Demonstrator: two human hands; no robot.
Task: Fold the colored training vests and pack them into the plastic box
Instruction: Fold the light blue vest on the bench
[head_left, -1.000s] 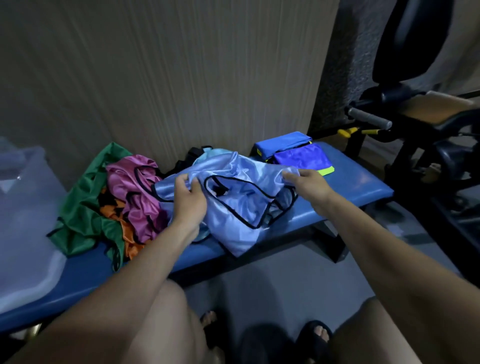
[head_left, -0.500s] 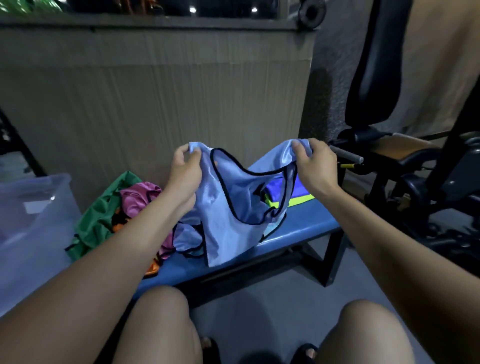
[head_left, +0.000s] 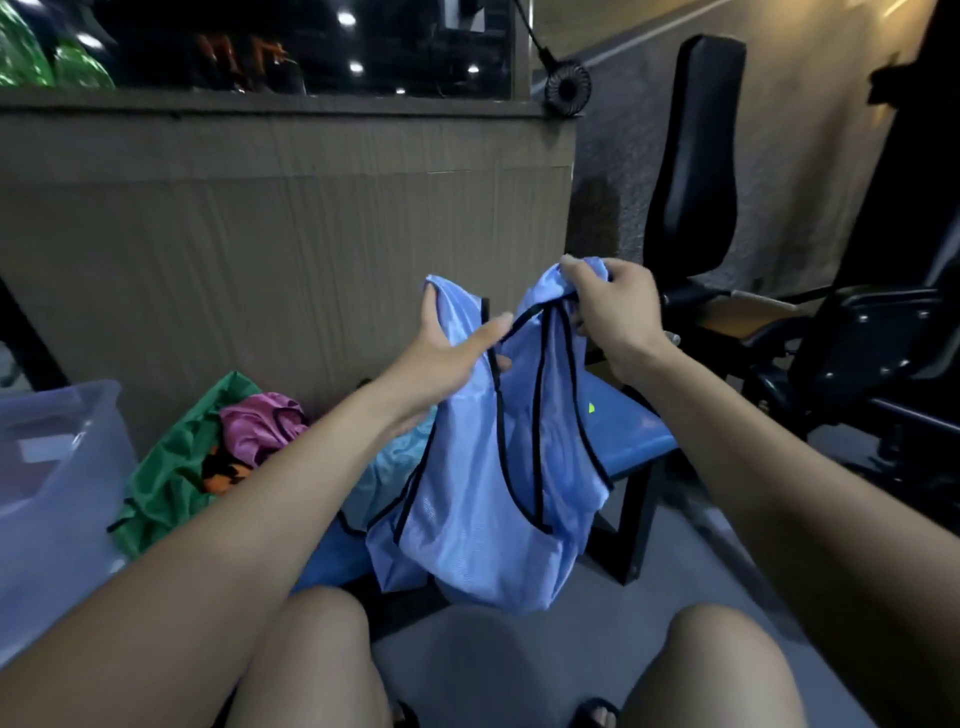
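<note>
Blue bench, gym corner. Light-blue vest now lifted clear, shoulders brought together: right hand pinches one strap, left hand grips the other. First fold under way; plastic box waits left.

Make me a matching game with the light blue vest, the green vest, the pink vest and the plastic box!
Things:
1. light blue vest
2. green vest
3. pink vest
4. plastic box

Places:
A. far left, see-through
B. held up in both hands
C. spread at the left of the pile
D. bunched on top of the pile

Pairs: 1-B, 2-C, 3-D, 4-A
</note>
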